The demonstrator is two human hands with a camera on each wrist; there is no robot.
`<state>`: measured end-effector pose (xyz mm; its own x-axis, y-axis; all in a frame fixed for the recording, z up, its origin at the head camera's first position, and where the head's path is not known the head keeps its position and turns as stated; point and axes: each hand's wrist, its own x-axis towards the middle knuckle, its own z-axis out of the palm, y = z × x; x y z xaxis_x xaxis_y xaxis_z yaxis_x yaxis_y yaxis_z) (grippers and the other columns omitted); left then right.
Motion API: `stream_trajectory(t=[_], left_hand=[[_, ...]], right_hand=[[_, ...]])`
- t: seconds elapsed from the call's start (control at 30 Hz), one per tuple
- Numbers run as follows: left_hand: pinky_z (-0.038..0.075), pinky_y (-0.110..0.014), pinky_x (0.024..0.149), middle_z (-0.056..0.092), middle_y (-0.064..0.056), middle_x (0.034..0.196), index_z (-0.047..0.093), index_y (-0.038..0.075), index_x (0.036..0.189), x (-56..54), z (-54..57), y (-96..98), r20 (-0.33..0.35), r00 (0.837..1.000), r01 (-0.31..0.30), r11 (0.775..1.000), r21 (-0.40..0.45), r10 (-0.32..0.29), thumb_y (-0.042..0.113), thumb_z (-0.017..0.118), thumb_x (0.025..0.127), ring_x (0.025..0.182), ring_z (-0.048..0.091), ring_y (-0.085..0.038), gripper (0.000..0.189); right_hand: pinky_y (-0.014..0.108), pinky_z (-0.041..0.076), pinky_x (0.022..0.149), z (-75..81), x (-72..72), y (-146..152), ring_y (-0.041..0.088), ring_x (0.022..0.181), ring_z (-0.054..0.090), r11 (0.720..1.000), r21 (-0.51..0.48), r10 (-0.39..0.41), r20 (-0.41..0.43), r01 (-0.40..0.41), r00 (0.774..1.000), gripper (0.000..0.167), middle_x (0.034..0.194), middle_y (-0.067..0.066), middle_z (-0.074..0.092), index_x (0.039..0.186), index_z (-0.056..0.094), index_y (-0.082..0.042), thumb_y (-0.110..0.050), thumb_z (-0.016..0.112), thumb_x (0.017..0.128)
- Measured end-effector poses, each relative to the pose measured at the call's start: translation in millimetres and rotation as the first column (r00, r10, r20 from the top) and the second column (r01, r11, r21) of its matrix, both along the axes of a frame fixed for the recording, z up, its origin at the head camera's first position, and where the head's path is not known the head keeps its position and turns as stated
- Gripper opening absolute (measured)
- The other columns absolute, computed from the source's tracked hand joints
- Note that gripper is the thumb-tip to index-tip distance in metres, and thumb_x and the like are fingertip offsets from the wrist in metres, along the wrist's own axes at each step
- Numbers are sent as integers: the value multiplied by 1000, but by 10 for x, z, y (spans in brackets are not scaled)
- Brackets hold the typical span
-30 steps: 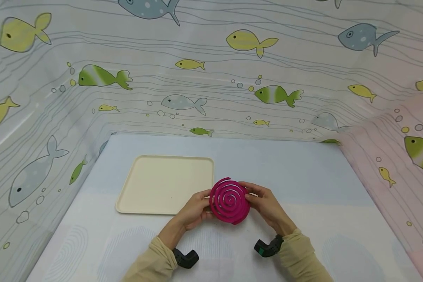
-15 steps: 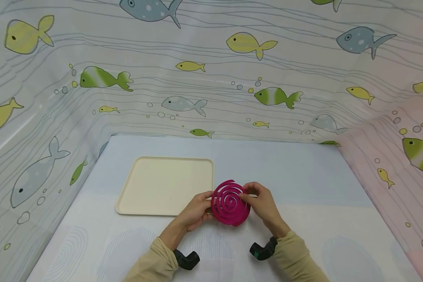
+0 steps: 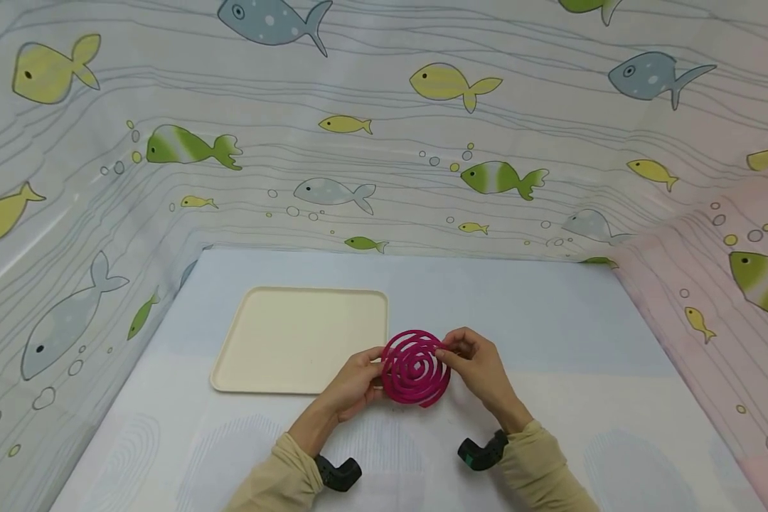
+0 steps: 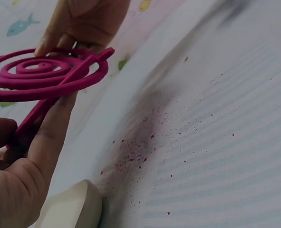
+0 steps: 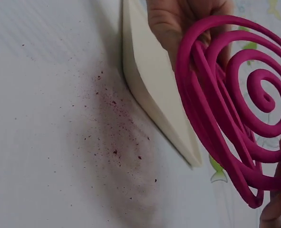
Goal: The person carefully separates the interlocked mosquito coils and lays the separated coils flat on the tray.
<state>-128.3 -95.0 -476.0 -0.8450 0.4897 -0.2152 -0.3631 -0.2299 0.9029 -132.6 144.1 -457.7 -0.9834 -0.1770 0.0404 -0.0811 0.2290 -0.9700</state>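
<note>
In the head view, my left hand (image 3: 352, 384) grips a magenta mosquito coil (image 3: 416, 392) at its left edge. On the coil's upper right, the thumb and fingers of my right hand (image 3: 484, 366) pinch the windings. From the left wrist, one strip of the coil (image 4: 40, 95) crosses under the flat spiral and slants down between the left fingers. Seen from the right wrist, the windings (image 5: 184, 57) stand at different levels, some overlapping and crossing, with the spiral centre facing right. The coil is raised above the table.
A cream tray (image 3: 307, 334) lies on the pale table just left of the coil. Reddish crumbs (image 4: 135, 159) are scattered on the table below the hands. A fish-printed sheet (image 3: 416, 156) walls the back and both sides.
My right hand has moved from the coil's right edge slightly up and inward. The windings have spread unevenly and now cross one another. The left hand stays nearly in place.
</note>
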Motion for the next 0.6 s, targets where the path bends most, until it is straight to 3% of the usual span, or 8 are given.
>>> stream_trajectory(t=[0.13,0.3,0.4,0.6], left_hand=[[59,-27,74,68,3,96,35,-12,140,-9,7,-23,22,999,-24,1000,15,24,8,37,104,83,68,-7,42],[60,-28,75,69,-2,106,32,-10,143,-28,20,-57,50,997,-56,996,63,53,11,38,105,88,70,-10,44],[60,-28,76,68,-3,108,32,-8,144,-28,31,-58,26,998,-58,998,35,57,12,40,105,88,70,-10,45],[60,-28,76,71,-7,105,41,-5,141,0,46,-14,-99,995,-43,992,-117,32,10,39,105,85,69,-8,39]], right_hand=[[23,55,80,18,-4,83,8,87,63,989,-69,127,-36,-129,991,20,96,-1,69,102,56,0,-12,67,92],[22,55,86,27,-24,154,8,96,65,951,-178,240,-98,-254,966,18,103,-6,69,100,51,7,-4,63,93],[21,55,85,22,-38,150,7,95,65,956,-154,232,-118,-248,966,15,102,-4,69,101,52,5,-4,63,93],[21,56,78,32,-27,54,11,85,64,993,36,117,-149,-113,982,17,96,9,68,108,63,-6,-16,65,94]])
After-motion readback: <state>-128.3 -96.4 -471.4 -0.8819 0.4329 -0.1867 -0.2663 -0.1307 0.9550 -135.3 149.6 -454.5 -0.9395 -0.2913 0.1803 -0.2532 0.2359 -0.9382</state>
